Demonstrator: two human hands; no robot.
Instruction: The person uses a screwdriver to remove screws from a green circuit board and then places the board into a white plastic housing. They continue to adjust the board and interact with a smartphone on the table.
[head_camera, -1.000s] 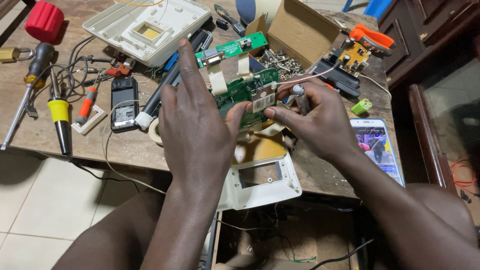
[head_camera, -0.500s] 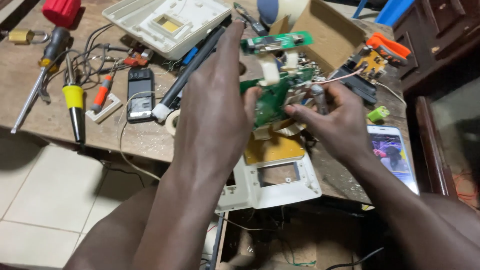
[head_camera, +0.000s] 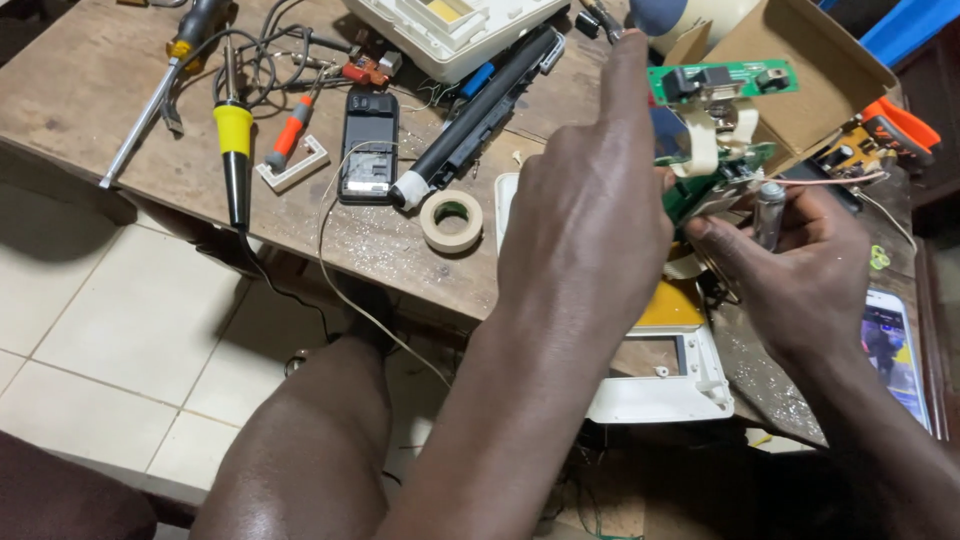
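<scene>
The left hand (head_camera: 590, 215) grips the green circuit board (head_camera: 700, 190) above the white plastic cover (head_camera: 665, 385), forefinger stretched upward. The right hand (head_camera: 800, 270) pinches the board's other edge and holds a small metal cylinder (head_camera: 768, 212). A roll of tape (head_camera: 451, 221) lies left of the cover, on the wooden table (head_camera: 90, 90).

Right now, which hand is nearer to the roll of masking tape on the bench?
Left. The left hand is raised just to the right of the tape roll, not touching it. The right hand is farther right, beyond the green circuit board.
</scene>
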